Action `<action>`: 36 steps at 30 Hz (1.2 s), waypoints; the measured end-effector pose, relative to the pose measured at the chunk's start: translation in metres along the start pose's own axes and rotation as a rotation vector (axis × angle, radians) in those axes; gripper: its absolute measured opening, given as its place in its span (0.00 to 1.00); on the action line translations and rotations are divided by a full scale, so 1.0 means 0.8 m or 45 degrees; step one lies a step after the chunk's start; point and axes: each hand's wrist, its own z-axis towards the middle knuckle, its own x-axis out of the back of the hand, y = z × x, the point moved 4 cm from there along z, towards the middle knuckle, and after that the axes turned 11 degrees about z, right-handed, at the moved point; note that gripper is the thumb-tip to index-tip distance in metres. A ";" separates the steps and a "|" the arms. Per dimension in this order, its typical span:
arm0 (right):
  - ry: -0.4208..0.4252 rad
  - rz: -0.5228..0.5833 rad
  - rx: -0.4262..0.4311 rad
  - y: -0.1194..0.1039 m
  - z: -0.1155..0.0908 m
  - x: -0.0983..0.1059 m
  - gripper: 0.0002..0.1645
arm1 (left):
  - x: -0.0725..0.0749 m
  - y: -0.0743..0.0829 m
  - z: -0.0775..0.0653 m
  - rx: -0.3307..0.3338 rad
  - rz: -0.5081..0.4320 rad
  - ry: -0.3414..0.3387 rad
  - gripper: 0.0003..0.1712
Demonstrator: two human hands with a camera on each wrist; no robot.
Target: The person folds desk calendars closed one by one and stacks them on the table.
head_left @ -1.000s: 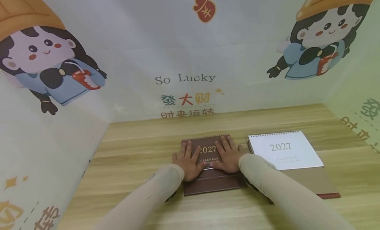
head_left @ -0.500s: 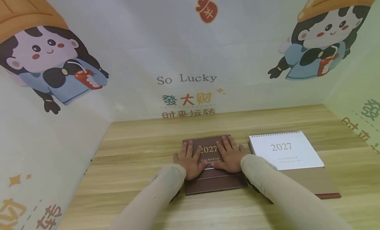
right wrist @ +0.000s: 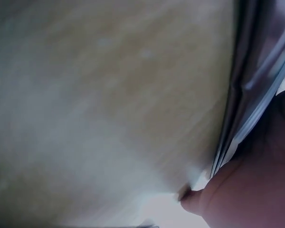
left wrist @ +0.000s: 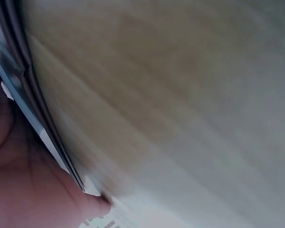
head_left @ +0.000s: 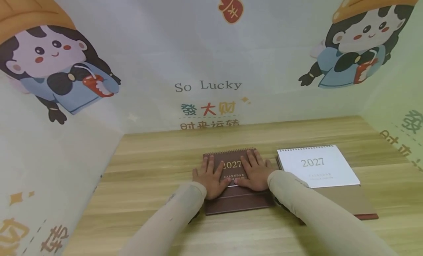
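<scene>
A dark brown desk calendar point(head_left: 231, 171) with gold "2027" lettering and a spiral binding along its far edge lies flat on the wooden table. My left hand point(head_left: 209, 178) rests on its left side, fingers straight and spread. On the right side of the same cover my right hand point(head_left: 256, 172) lies with fingers spread too. Both thumbs point inward and come close together near the cover's lower edge. In the left wrist view the calendar's side edge point(left wrist: 42, 109) runs beside the palm. The right wrist view shows the opposite edge point(right wrist: 230, 109) against the other palm.
A second calendar point(head_left: 317, 168) with a white "2027" cover and tan base lies right of the brown one, partly behind the right sleeve. The wooden table point(head_left: 158, 164) meets a printed cloth backdrop point(head_left: 148, 65) at the back and both sides.
The view has shifted slightly. Both hands stay in the same place on the brown calendar, and neither calendar has visibly moved on the table.
</scene>
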 end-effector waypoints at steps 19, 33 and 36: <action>0.428 0.269 -0.123 0.017 -0.026 0.051 0.24 | 0.010 -0.045 -0.010 0.187 -0.309 0.370 0.32; 0.205 0.515 -0.235 0.031 -0.016 0.045 0.22 | 0.014 -0.049 -0.015 0.190 -0.588 0.296 0.15; 0.188 0.541 -0.221 0.031 -0.018 0.047 0.22 | 0.016 -0.053 -0.014 0.160 -0.643 0.259 0.12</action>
